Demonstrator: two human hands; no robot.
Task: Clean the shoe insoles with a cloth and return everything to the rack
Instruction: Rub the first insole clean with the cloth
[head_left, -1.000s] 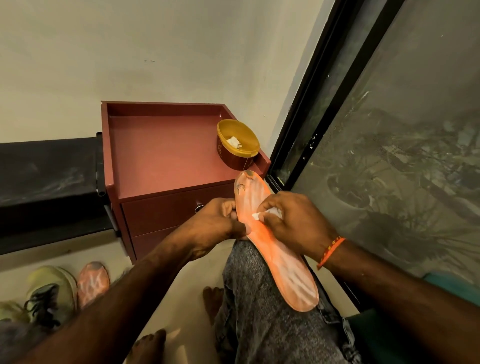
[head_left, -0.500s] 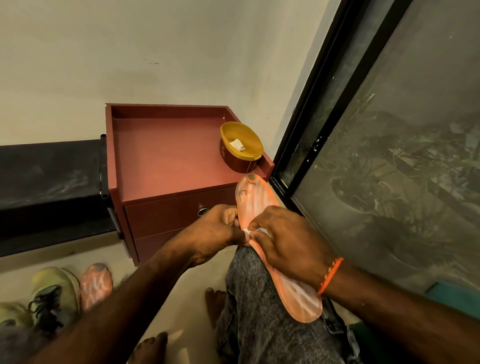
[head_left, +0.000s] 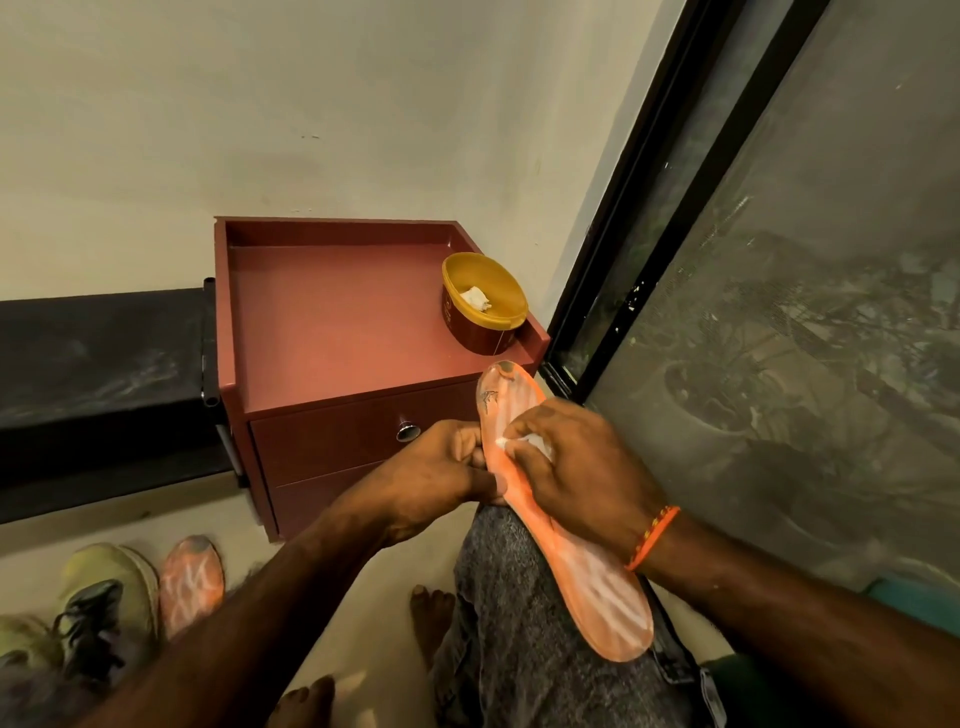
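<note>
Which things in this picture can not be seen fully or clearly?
- White cloth, head view: mostly hidden inside the right hand.
- Orange insole: its middle is covered by the right hand; the left hand hides part of its left edge.
- Mark near the insole's top end: too small to read.
- Green shoe: cut off by the bottom-left edge.
- White lump in the yellow tub: too small to identify.

A red-brown cabinet (head_left: 332, 332) is set against the wall, and a yellow tub (head_left: 483, 304) is placed at the right edge of its top. On the floor (head_left: 363, 613), a greenish shoe (head_left: 111, 592) and an orange insole (head_left: 191, 584) are laid side by side.
</note>
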